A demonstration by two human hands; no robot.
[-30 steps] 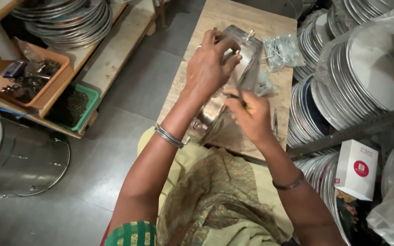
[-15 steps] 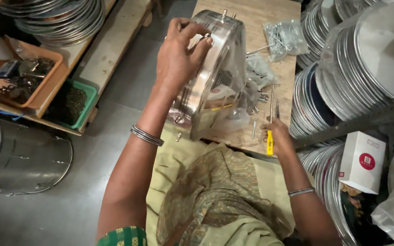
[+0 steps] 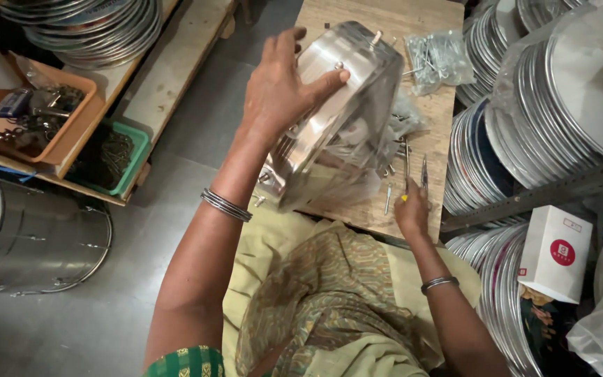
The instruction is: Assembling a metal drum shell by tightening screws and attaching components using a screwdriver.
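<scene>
**A:** Head view, looking down. Where is the left hand?

**B:** Left hand (image 3: 280, 87) is spread flat over the upper face of a shiny steel box (image 3: 336, 119), fingers wide, thumb stretched toward a small knob on that face. It steadies the box by pressing and gripping its edge.

**A:** Position of the box?

**B:** Tilted, one lower edge resting near the front of the wooden board (image 3: 378, 28), the upper end raised toward the camera. A short stud sticks out at its top corner.

**A:** Right hand?

**B:** Right hand (image 3: 412, 213) is low at the front edge of the board, to the right of the box, closed around a slim tool with a yellow handle (image 3: 406, 174). The metal shaft points away from the person. A second thin metal tool (image 3: 424, 174) lies just beside it; I cannot tell whether the hand touches it.

**A:** Surroundings?

**B:** Loose screws (image 3: 388, 199) lie on the board near the box. A clear bag of small hardware (image 3: 437, 59) sits at the far right of the board. Stacks of round steel plates (image 3: 567, 91) fill the rack on the right, with a white carton (image 3: 553, 251) below. On the left, an orange tray (image 3: 78, 129) of metal parts, a green tray (image 3: 130, 157), and a steel drum (image 3: 29, 237) on the floor.
</scene>
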